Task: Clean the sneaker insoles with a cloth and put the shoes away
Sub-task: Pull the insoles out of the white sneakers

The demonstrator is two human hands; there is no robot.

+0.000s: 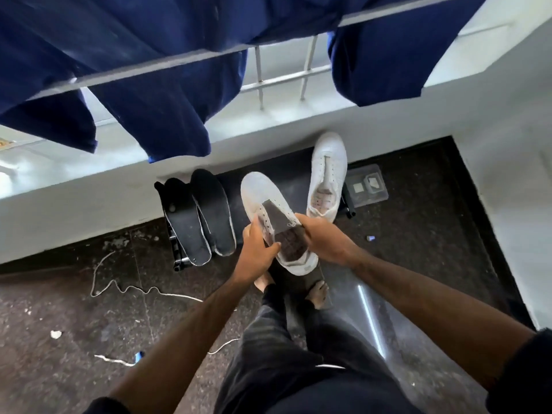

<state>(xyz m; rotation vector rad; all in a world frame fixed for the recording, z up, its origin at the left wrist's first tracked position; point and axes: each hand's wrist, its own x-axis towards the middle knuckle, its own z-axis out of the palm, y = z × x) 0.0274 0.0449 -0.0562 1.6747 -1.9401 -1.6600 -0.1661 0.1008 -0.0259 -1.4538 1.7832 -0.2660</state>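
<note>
Left hand: I grip one side of the sneaker's collar, thumb and fingers curled over the edge.
Right hand: I grip the opposite side of the collar, fingers curled round it, pulling the opening wide.
Held sneaker: white, toe pointing away from me, lifted above my bare feet; its grey tongue stands up and the dark footbed inside shows.
Second sneaker: white, lying on the low black rack by the wall, just right of the held one.
Insoles: two dark insoles lean side by side on the rack, left of the held sneaker, not touching it.
Cloth: I cannot make one out with certainty here.
Floor: dark, gritty stone with white specks, a loose white cord and a small blue scrap.
Overhead: blue laundry hangs from a railing above the rack.
Risk, dropping: both hands hold only the soft collar, so I judge the sneaker could twist loose and land on my toes or the dirty floor.
Risk, soiling: the insoles lean with nothing holding them; a nudge from the sneaker could tip them onto the grit.
Risk, tripping: the cord lies near my feet and could snag a step.
</note>
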